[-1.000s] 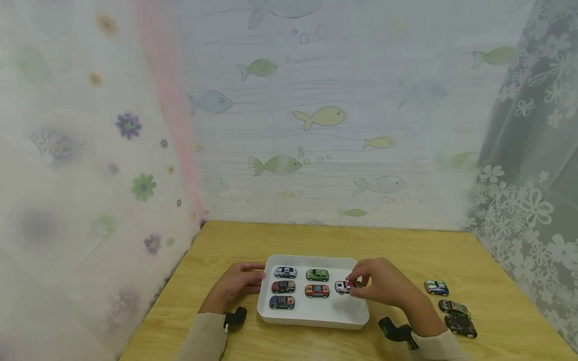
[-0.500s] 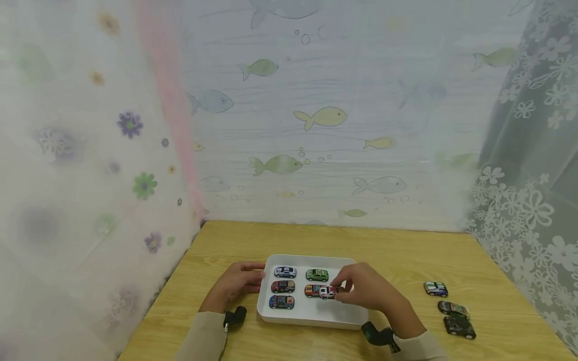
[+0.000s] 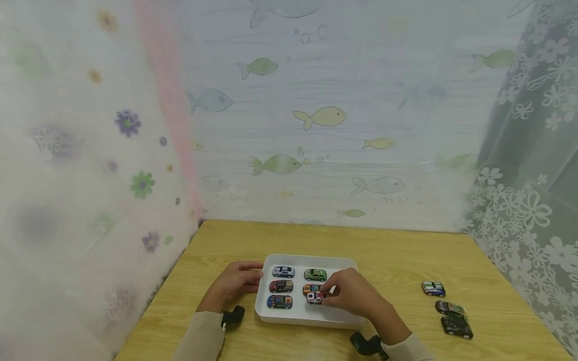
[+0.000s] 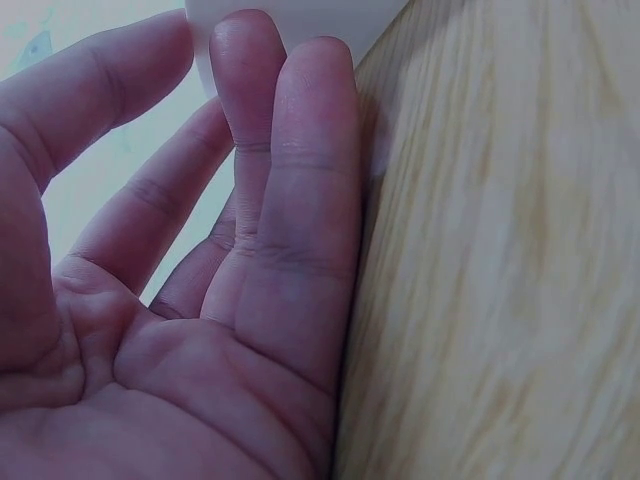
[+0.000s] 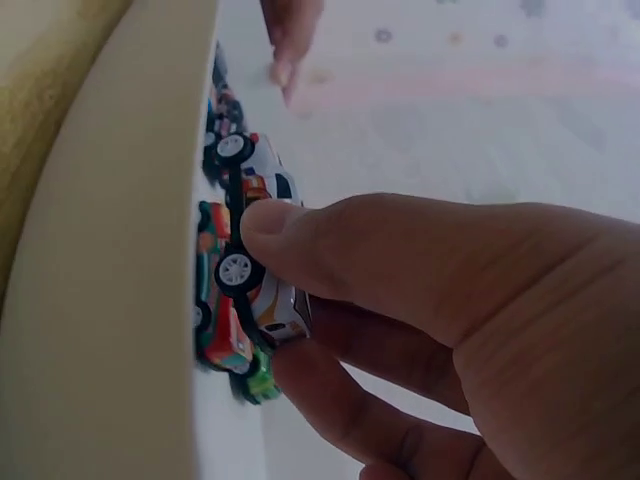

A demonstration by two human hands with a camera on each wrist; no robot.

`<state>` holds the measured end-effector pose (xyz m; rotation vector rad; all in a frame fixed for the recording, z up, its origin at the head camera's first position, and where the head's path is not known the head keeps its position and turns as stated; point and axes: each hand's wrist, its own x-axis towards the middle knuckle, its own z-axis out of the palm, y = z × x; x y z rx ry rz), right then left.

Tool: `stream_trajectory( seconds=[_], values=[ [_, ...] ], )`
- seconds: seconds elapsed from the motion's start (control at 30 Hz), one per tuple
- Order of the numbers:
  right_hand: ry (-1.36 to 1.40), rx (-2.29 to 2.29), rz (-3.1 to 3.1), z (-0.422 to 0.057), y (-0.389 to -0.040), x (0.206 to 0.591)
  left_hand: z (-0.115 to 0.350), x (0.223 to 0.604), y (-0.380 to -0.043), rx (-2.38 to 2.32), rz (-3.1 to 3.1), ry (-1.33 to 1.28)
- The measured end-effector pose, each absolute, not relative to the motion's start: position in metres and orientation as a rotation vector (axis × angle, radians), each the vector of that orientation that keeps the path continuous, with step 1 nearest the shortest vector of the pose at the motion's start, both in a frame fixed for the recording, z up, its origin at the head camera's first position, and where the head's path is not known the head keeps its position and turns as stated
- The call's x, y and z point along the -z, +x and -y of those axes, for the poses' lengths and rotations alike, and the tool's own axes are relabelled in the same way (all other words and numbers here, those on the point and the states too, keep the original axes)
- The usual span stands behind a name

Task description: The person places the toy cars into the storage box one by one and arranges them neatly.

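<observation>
My right hand (image 3: 354,296) pinches a white and red toy car (image 3: 315,298) between thumb and fingers. In the right wrist view this white car (image 5: 285,190) is raised above the other cars, its wheels facing the camera. It hangs just in front of an orange-red toy car (image 3: 311,289) in the white tray (image 3: 311,321). Behind that one sits a green toy car (image 3: 315,275). My left hand (image 3: 235,282) touches the tray's left wall with fairly straight fingers; the left wrist view shows its fingertips (image 4: 315,90) against the white wall.
Down the tray's left side stand a white-blue car (image 3: 283,272), a dark red car (image 3: 281,286) and a blue car (image 3: 279,302). On the wooden table (image 3: 406,250) to the right lie a white-green-blue car (image 3: 434,289), a dark patterned car (image 3: 450,308) and a black car (image 3: 457,327).
The right hand has carried the white car leftward across the tray, from the right side to just in front of the orange-red car. The left hand stays at the tray's left wall.
</observation>
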<state>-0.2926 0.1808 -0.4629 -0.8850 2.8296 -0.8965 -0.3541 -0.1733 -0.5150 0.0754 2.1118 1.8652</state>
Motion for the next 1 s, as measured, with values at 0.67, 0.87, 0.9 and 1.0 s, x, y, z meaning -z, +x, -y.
stream_trajectory(
  seconds=[0.67,0.87,0.9,1.0],
  values=[
    [-0.853,0.896,-2.781,-0.166,-0.290,0.477,0.172,0.513,-0.352,-1.870,-2.101,0.069],
    [-0.841,0.908,-2.788,-0.164,-0.289,0.477,0.172,0.513,-0.352,-1.865,-2.114,0.073],
    [-0.836,0.914,-2.788,-0.164,-0.288,0.477,0.172,0.513,-0.352,-1.866,-2.113,0.072],
    [-0.824,0.924,-2.790,-0.163,-0.287,0.477,0.172,0.513,-0.352,-1.865,-2.110,0.070]
  ],
)
